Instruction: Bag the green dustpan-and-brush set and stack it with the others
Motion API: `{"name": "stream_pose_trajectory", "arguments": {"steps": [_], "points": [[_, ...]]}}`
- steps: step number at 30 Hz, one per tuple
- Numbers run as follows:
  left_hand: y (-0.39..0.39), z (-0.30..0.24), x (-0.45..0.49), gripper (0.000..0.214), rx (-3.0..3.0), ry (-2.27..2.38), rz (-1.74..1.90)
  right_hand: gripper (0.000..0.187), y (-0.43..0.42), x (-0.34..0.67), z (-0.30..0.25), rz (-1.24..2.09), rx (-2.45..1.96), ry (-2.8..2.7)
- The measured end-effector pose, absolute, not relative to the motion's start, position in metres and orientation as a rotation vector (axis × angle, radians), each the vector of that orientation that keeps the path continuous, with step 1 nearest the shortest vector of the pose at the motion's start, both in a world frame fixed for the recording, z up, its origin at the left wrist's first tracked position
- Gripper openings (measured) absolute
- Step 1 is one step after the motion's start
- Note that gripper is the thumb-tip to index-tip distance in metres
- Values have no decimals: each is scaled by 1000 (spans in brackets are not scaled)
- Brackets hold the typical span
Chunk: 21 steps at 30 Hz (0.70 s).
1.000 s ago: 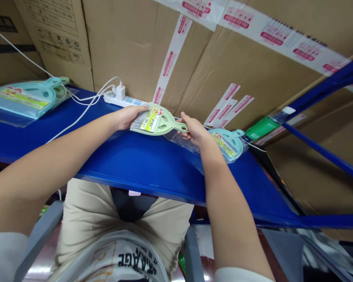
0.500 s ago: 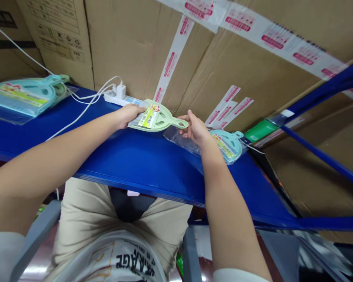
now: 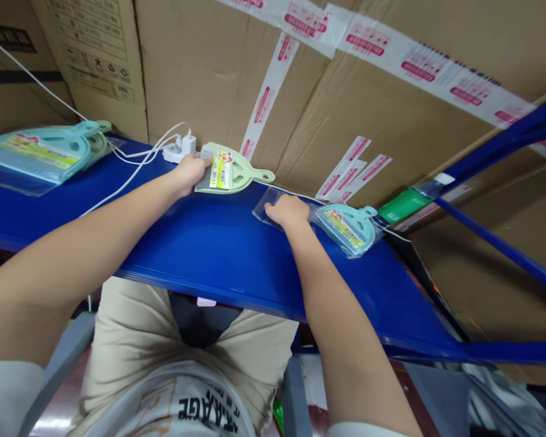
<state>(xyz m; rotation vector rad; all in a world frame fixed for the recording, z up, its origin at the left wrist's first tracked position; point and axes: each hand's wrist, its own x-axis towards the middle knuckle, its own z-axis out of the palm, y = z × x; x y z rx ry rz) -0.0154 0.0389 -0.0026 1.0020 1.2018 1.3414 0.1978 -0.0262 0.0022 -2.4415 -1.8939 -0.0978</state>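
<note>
My left hand [image 3: 192, 173] is closed on the bristle end of a small green dustpan and brush set [image 3: 240, 172], which carries a yellow-green label. The set's handle points right, with nothing holding that end. My right hand [image 3: 289, 210] rests on a clear plastic bag [image 3: 266, 205] on the blue surface, its fingers curled down over the film and its fingertips hidden. Just right of that hand lies a blue dustpan set [image 3: 348, 227] in clear wrapping.
Blue and green dustpan sets [image 3: 45, 152] lie bagged at the left. A power strip [image 3: 175, 153] with white cables [image 3: 136, 182] sits behind my left hand. A green-labelled bottle [image 3: 409, 200] lies at the right. Taped cardboard boxes [image 3: 200, 73] wall the back of the blue table [image 3: 200, 249].
My right hand has let go of the green set's handle and come down onto the clear bag. My left hand has shifted slightly left with the set.
</note>
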Motion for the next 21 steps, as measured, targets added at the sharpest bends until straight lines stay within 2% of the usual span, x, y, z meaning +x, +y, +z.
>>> {"name": "stream_pose_trajectory", "arguments": {"steps": [4, 9, 13, 21], "points": [[41, -5, -16, 8, 1020, 1207, 1351, 41, -27, 199, 2, -70, -2411, -1925], [43, -7, -17, 6, 1028, 1198, 1356, 39, -27, 202, 1, -74, -2383, -1890], [43, -8, -17, 11, 1083, 1223, 1353, 33, -26, 203, 0, -122, -2306, -1862], [46, -16, -19, 21, 1195, 1258, 1329, 18, -24, 206, -3, -17, -2156, -1748]]}}
